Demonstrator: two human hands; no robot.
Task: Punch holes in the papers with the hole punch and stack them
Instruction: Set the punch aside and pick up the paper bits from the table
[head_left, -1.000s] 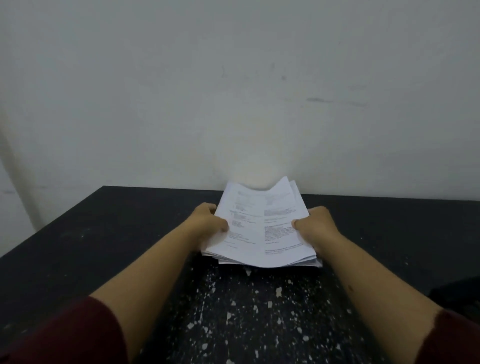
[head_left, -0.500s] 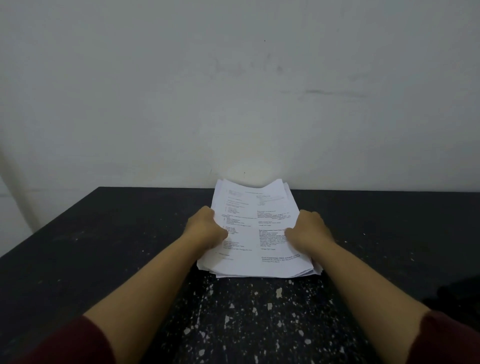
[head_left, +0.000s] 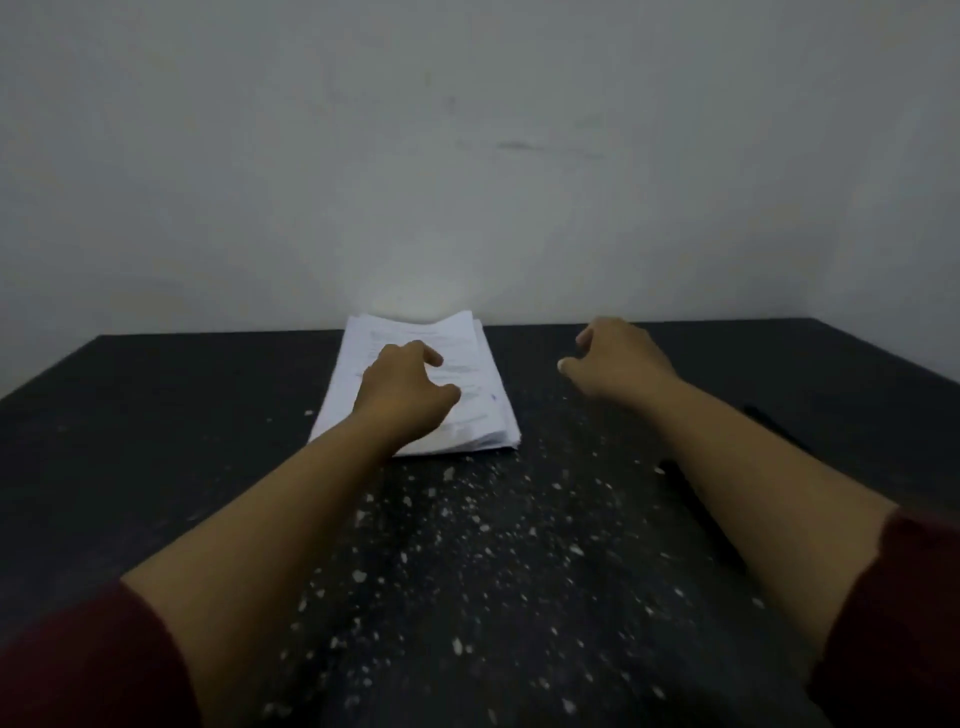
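A stack of white printed papers (head_left: 483, 384) lies flat on the black table (head_left: 156, 415), close to the wall. My left hand (head_left: 402, 389) rests on top of the stack with its fingers loosely bent and grips nothing. My right hand (head_left: 618, 364) hovers over the bare table to the right of the stack, apart from it, with loosely curled fingers and nothing in it. A dark long object (head_left: 691, 509) lies under my right forearm, mostly hidden; I cannot tell if it is the hole punch.
Several small white paper bits (head_left: 467, 530) are scattered over the table between my forearms. A pale wall (head_left: 467, 156) stands right behind the table's far edge. Another thin dark shape (head_left: 774, 423) lies to the right of my right arm.
Both hands let go of the stack, which now lies flat on the table. My left hand moved onto its top and my right hand moved away to the right.
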